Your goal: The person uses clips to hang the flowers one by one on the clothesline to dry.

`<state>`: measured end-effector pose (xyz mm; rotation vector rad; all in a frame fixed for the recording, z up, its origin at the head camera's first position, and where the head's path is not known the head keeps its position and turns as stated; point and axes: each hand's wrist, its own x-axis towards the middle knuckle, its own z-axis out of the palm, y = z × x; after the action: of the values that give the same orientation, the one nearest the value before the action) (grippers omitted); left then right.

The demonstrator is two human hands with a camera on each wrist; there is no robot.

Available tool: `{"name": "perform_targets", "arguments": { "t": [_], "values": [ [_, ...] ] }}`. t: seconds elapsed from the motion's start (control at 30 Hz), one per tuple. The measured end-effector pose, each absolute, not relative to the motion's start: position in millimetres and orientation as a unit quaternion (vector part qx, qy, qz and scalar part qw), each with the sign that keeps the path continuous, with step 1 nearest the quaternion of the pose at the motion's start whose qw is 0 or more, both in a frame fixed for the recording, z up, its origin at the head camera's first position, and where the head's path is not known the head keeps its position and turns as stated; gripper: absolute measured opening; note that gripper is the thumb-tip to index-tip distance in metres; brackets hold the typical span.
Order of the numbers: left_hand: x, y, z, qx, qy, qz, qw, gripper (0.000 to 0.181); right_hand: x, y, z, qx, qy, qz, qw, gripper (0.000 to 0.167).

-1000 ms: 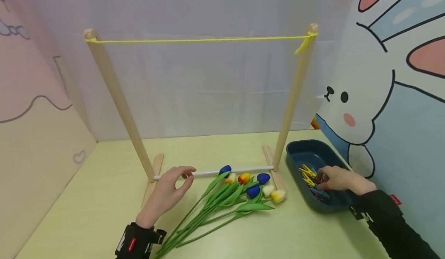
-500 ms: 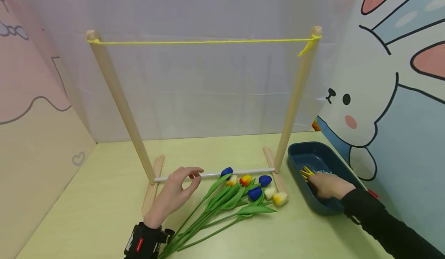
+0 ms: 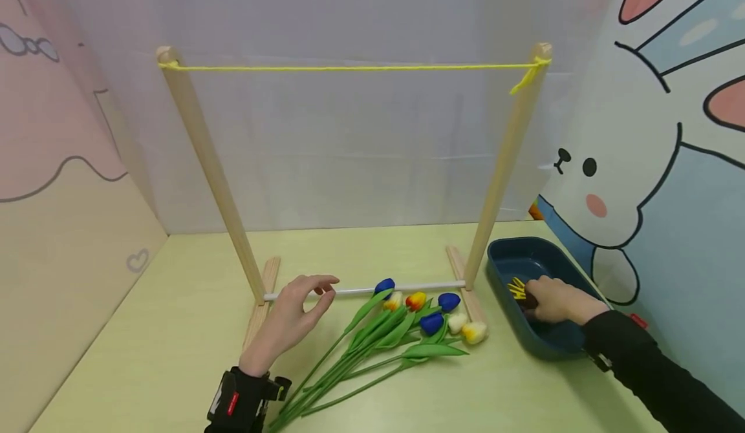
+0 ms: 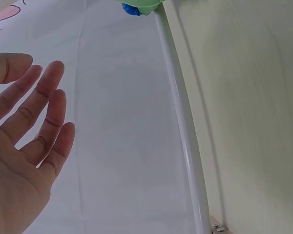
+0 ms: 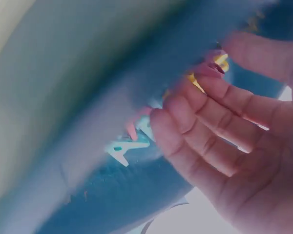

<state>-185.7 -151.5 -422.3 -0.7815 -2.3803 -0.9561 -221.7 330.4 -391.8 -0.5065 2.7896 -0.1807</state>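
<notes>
Left hand (image 3: 291, 320): fingers loosely bent and spread, holding nothing, apart from the white rod (image 3: 431, 287).
Right hand (image 3: 557, 300): inside the blue bin (image 3: 526, 265), fingers among clips (image 5: 128, 147); whether it pinches one, I cannot tell.
Clips: in the bin, partly hidden by the right hand; the pink ones are blurred.
Tulips (image 3: 396, 329): stems are cut off at the lower border.
Room: bin walls surround the right hand; table (image 3: 145, 329) extends left of the left hand.
Red tag (image 3: 233, 403): on the left wristband, too small to read.
</notes>
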Motion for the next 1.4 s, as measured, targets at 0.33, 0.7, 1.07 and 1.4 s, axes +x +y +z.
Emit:
{"name": "perform_targets", "arguments": {
  "t": [0.33,0.7,1.07,1.4],
  "values": [
    [-183.6,-157.1,-421.8,-0.239,-0.908,-0.325,0.112,0.025,-215.9,330.3,-371.2,-0.208,0.963,-0.158,0.063,0.014],
    [-186.6,-168.4,-430.0,-0.283,-0.902,-0.324,-0.04,0.03,-184.4,306.7,-343.4,-0.242,0.927,-0.278,-0.07,0.016],
    [-185.5,-170.3,-430.3,-0.272,-0.891,-0.344,-0.114,0.034,-189.3,250.1,-368.4,-0.307,0.831,-0.459,-0.07,0.03],
    [-177.6,-167.1,-430.5,-0.253,-0.882,-0.351,-0.185,0.031,-206.2,216.1,-371.2,-0.36,0.756,-0.545,-0.031,0.02]
  ]
}}
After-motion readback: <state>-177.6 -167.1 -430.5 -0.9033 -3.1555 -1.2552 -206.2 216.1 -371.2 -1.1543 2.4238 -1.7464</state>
